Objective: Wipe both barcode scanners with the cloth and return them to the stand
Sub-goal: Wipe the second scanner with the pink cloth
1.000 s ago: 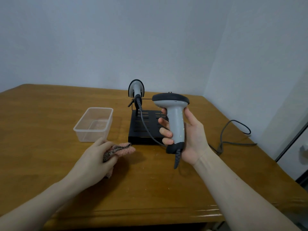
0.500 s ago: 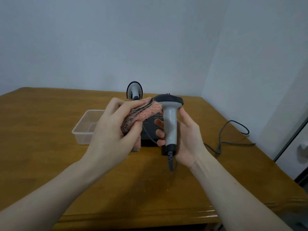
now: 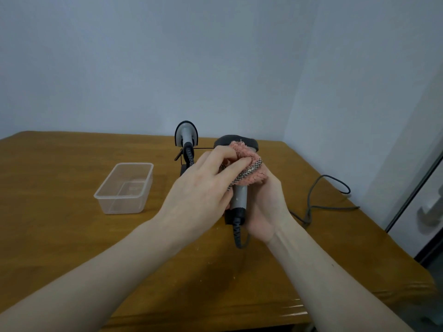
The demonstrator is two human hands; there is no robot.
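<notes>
Left hand (image 3: pixel 201 188) is up at the head of the grey-and-black handheld barcode scanner (image 3: pixel 238 198), fingers curled round the pink fluffy cloth with a checked woven edge (image 3: pixel 247 168) and pressing it vs the neck just under the black hood. Right hand (image 3: pixel 266 207) is wrapped round the scanner's grey handle from behind, gripping it upright above the brown wooden surface (image 3: pixel 72 236), coiled black cable (image 3: pixel 237 233) dangling off the base. Second grey scanner (image 3: pixel 186 136) sits back in the black wire stand (image 3: pixel 183 161), w/ its own coiled lead; stand is mostly hidden behind the left hand. Risks, as I read it: that dangling cable runs on into the grey cord loop (image 3: pixel 330 188) on the right, so a big twist while wiping could drag or snag it; rubbing hard near the head w/ only a handle grip could let the scanner pivot or slip; and the left wrist is working close to the stand, so a wide stroke could knock the parked scanner off. Clear plastic rectangular tub (image 3: pixel 124 188) sits to the left, well apart, prob safe. Writing: no brand, label or text legible anywhere, too small or blurred to tell.
</notes>
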